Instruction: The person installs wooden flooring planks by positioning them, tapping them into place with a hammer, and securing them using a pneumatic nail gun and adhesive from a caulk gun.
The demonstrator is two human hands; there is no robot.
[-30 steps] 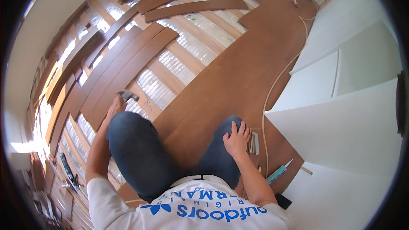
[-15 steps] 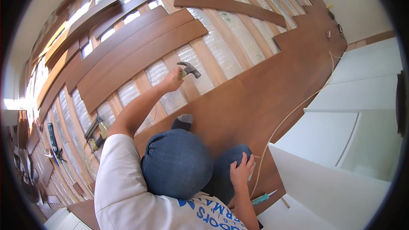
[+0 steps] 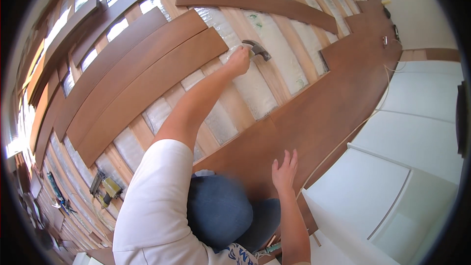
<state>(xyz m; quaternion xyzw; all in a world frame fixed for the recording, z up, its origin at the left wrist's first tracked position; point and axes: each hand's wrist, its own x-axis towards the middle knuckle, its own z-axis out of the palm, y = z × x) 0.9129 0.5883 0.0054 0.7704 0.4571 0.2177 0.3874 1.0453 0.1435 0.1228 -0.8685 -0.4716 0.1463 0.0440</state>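
Because the fingers of the left hand [image 3: 239,61] are clenched round its handle, seemingly to leave the curved, dark metal head free, the hammer [image 3: 259,50] juts out left of the floor [image 3: 314,118], where pale wooden battens [image 3: 237,110] alternate with crinkled, shiny film [image 3: 252,91]; over the floor, the right hand's [image 3: 285,172] fingers are spread and released, perhaps for balance; further left of the floor lie long, smooth brown boards [image 3: 147,90], likely for easy reach, and a boxy yellowish nailer [image 3: 110,188]

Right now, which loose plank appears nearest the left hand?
The plank lowest in view of the adjoining three: its end appears just beside the left hand, the others' farther off.
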